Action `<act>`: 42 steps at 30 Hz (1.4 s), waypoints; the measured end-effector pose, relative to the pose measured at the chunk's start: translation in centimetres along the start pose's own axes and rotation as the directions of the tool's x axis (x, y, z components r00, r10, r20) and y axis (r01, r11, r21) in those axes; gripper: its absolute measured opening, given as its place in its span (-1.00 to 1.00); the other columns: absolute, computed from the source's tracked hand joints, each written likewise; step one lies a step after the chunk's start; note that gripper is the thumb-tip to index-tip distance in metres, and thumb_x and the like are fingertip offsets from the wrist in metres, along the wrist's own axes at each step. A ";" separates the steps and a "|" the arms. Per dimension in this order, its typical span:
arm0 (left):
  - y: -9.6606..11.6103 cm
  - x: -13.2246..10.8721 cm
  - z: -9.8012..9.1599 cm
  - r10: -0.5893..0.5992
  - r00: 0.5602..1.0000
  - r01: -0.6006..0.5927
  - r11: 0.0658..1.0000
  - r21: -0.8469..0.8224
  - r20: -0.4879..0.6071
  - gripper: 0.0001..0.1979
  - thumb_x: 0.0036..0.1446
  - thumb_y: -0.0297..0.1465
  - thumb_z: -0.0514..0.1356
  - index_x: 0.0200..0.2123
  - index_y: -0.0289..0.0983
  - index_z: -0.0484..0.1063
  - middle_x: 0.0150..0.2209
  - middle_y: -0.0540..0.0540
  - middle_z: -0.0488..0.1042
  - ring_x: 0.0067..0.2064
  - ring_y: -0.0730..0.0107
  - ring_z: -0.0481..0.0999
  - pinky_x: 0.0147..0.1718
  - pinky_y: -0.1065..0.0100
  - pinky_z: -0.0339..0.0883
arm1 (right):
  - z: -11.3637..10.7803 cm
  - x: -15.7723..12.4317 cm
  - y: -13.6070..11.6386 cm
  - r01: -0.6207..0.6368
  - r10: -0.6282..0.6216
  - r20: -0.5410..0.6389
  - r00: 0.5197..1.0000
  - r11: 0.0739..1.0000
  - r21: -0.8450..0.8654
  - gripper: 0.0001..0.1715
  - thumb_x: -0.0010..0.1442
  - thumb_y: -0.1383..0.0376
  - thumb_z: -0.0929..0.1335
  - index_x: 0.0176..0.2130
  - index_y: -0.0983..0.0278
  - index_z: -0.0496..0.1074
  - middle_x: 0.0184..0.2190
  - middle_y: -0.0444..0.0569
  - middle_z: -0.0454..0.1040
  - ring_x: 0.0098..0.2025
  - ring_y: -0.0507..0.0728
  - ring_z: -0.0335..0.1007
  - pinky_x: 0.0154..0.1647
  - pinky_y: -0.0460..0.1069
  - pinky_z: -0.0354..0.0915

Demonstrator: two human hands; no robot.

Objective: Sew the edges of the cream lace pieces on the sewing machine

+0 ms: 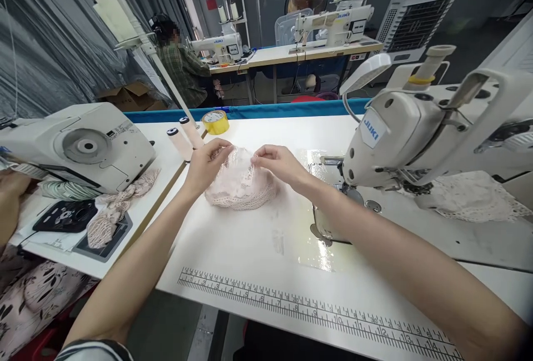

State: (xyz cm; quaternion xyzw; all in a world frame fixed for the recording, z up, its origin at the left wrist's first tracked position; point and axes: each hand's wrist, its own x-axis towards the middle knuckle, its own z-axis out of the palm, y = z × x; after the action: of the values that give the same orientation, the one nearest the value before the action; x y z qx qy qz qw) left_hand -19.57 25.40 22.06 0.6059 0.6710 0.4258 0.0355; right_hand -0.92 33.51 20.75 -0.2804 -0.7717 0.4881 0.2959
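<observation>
The pale lace piece (241, 186) is lying bunched on the white counter (233, 244), just left of the sewing machine (383, 128), its scalloped edge facing the wearer. Both hands are working its far side: the left hand (208, 165) is pinching the upper left part between thumb and fingers, and the right hand (278, 164) is pinching the upper right. Just behind the left hand, two thread cones (179, 143) are standing by a roll of yellow tape (215, 123). A printed ruler (291, 301) is running along the near edge. More lace (472, 197) is resting right of the machine head, and across the room a co-worker (181, 69) is sitting at another machine (220, 45).
</observation>
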 end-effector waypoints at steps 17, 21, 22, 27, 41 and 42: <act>-3.2 0.2 0.9 -0.287 0.953 0.273 0.952 0.142 0.095 -0.68 0.02 -0.17 0.21 -0.20 -0.21 0.50 -0.61 0.08 0.30 -0.58 0.45 0.26 -0.57 0.43 0.03 | 0.3 -0.9 2.3 -0.077 -0.011 -0.189 0.982 0.889 -0.451 -0.86 0.26 0.33 0.25 -0.18 0.17 0.37 -0.37 -0.13 0.49 -0.36 0.10 0.33 -0.42 -0.05 0.05; -3.4 0.1 -0.1 -0.337 0.930 0.330 0.941 0.074 0.147 -0.55 -0.06 -0.12 0.25 -0.11 -0.22 0.46 -0.60 0.10 0.28 -0.61 0.48 0.24 -0.61 0.46 0.08 | 0.6 -1.1 2.1 -0.094 -0.010 -0.191 0.982 0.843 -0.530 -0.82 0.28 0.32 0.23 -0.14 0.17 0.38 -0.34 -0.10 0.51 -0.34 0.12 0.33 -0.45 -0.04 -0.02; -3.5 0.0 -0.4 -0.350 0.923 0.345 0.937 0.059 0.156 -0.52 -0.08 -0.10 0.26 -0.10 -0.23 0.46 -0.60 0.10 0.28 -0.62 0.50 0.23 -0.62 0.47 0.06 | 0.6 -1.2 1.9 -0.095 -0.013 -0.192 0.981 0.836 -0.541 -0.81 0.29 0.33 0.22 -0.14 0.17 0.38 -0.34 -0.10 0.51 -0.35 0.12 0.33 -0.45 -0.04 -0.04; -3.0 -1.0 -1.8 -0.385 0.881 0.399 0.917 0.006 0.275 -0.42 -0.11 -0.01 0.27 -0.11 -0.31 0.49 -0.57 0.00 0.37 -0.58 0.45 0.31 -0.62 0.44 0.12 | 0.6 -2.0 0.8 -0.053 -0.047 -0.160 0.986 0.821 -0.569 -0.81 0.30 0.31 0.22 -0.15 0.15 0.38 -0.37 -0.14 0.52 -0.38 0.09 0.34 -0.45 -0.05 -0.04; -4.5 -0.6 0.7 -0.194 0.979 0.168 0.943 0.288 0.067 -0.75 0.10 -0.23 0.17 -0.18 -0.17 0.48 -0.45 0.03 0.44 -0.42 0.37 0.40 -0.39 0.37 0.20 | 0.6 -0.8 1.7 -0.078 -0.034 -0.164 0.986 0.773 -0.630 -0.77 0.30 0.33 0.21 -0.14 0.16 0.41 -0.32 -0.09 0.55 -0.34 0.12 0.38 -0.44 -0.04 0.00; -4.2 -0.8 0.8 -0.178 0.983 0.154 0.936 0.317 0.050 -0.76 0.11 -0.23 0.16 -0.18 -0.16 0.48 -0.42 0.01 0.46 -0.39 0.34 0.42 -0.36 0.35 0.22 | 0.6 -0.8 1.7 -0.083 -0.030 -0.167 0.986 0.771 -0.631 -0.78 0.30 0.32 0.21 -0.15 0.16 0.42 -0.32 -0.09 0.55 -0.34 0.12 0.38 -0.44 -0.04 0.00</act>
State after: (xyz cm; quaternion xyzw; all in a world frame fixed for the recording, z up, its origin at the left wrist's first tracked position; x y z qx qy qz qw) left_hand -22.19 25.55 18.64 0.5612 0.7767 0.2860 0.0012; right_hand -0.53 33.19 18.86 -0.4145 -0.8596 0.1776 0.2404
